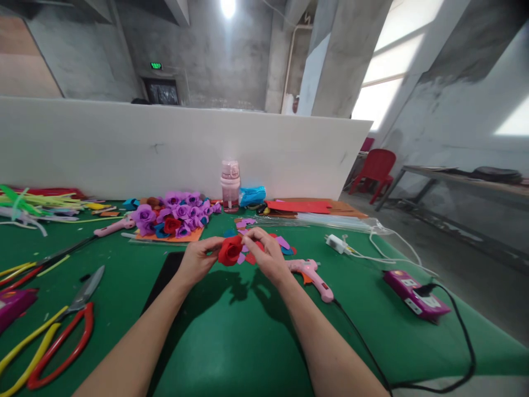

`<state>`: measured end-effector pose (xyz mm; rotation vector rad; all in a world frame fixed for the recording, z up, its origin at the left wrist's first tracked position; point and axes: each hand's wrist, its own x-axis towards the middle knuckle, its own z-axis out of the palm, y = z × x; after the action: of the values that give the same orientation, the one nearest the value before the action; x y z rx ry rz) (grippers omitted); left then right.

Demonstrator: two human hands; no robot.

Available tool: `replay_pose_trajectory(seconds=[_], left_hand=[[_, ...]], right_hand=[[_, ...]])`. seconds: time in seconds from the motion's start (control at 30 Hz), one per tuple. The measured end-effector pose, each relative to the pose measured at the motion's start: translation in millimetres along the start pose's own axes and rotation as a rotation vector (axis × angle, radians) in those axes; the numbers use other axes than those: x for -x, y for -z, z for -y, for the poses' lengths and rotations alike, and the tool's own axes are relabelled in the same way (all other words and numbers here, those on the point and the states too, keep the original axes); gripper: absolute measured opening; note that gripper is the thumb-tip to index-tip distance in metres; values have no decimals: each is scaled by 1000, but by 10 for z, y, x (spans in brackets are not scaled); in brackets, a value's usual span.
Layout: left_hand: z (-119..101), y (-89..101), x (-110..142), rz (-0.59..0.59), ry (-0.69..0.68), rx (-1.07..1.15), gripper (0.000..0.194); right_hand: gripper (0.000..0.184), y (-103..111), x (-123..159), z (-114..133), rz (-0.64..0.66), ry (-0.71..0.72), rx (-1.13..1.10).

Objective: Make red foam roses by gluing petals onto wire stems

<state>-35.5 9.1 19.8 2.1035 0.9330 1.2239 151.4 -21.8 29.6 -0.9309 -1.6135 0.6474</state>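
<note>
A red paper rose is held up above the green tabletop, between my two hands. My left hand grips the rose from its left side, fingers closed on it. On the other side, my right hand pinches a petal at the rose's right edge between thumb and fingers. Cut petal pieces in purple, red and blue lie behind my right hand and are partly hidden by it. Just right of that hand rests a pink glue gun.
Finished paper roses, mostly purple, are heaped at the back left. Red-and-yellow-handled scissors lie at the left. A pink bottle stands before the white partition. A purple power strip with cables sits at the right.
</note>
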Motion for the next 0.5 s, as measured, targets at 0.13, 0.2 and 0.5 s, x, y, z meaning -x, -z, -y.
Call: replay_pose_trajectory(seconds=[0.13, 0.2, 0.5], left_hand=[[0, -20, 0, -22, 43, 48, 23], [-6, -29, 0, -26, 64, 71, 22], [8, -76, 17, -59, 63, 19, 14]], right_hand=[[28, -4, -35, -90, -81, -166, -143], [33, -30, -36, -108, -9, -278, -247], [29, -102, 13, -13, 27, -332, -423]])
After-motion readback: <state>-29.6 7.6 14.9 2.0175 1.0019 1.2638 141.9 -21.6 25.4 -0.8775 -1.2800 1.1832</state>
